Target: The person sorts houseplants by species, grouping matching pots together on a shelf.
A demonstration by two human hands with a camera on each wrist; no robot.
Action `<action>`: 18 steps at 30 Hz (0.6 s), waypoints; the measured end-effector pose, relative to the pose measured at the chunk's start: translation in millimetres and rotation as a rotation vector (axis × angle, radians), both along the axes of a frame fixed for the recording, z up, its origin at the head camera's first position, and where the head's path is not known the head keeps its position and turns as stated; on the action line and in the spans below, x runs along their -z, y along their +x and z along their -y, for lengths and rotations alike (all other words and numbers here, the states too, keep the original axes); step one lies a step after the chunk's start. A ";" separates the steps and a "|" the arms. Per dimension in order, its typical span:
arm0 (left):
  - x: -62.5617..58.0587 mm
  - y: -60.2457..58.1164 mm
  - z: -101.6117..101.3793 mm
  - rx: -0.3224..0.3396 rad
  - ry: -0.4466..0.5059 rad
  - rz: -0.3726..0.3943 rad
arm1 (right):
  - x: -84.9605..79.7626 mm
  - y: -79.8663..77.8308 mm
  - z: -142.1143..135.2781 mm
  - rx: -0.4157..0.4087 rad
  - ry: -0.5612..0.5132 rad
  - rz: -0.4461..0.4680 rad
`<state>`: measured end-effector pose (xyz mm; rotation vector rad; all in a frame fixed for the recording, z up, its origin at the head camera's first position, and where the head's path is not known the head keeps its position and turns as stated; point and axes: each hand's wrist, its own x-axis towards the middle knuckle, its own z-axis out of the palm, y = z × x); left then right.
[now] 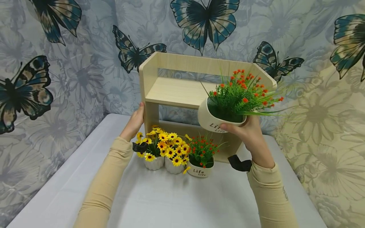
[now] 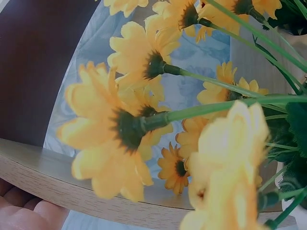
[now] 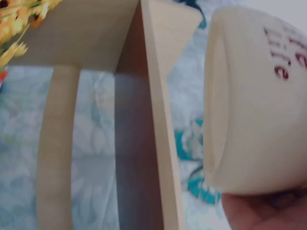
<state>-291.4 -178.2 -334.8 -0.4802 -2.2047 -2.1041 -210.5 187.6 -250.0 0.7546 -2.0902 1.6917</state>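
Observation:
In the head view my right hand [image 1: 251, 136] holds a white oval flowerpot of red-flowered greenery [image 1: 220, 122], its thumb on the front by the "Life" lettering. The pot is tilted and raised in front of the upper board at the right. The right wrist view shows the pot's base and side [image 3: 259, 105] above part of the right hand [image 3: 259, 213]. My left hand [image 1: 134, 123] rests against the outer left side of the pale wooden shelf [image 1: 149, 76]; the left wrist view shows its fingers [image 2: 29, 211] beside the panel edge, partly out of frame.
Before the shelf, on a white-covered table [image 1: 182, 202], stand two pots of yellow flowers [image 1: 154, 163] and another "Life" pot of red flowers [image 1: 199, 171]. Yellow blooms [image 2: 105, 134] fill much of the left wrist view. Butterfly-patterned cloth [image 1: 94, 63] hangs behind.

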 end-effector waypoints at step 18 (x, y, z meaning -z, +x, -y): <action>2.5 -3.8 -0.1 -0.082 -0.102 0.019 | -34.9 -63.2 78.1 -0.101 -0.025 0.215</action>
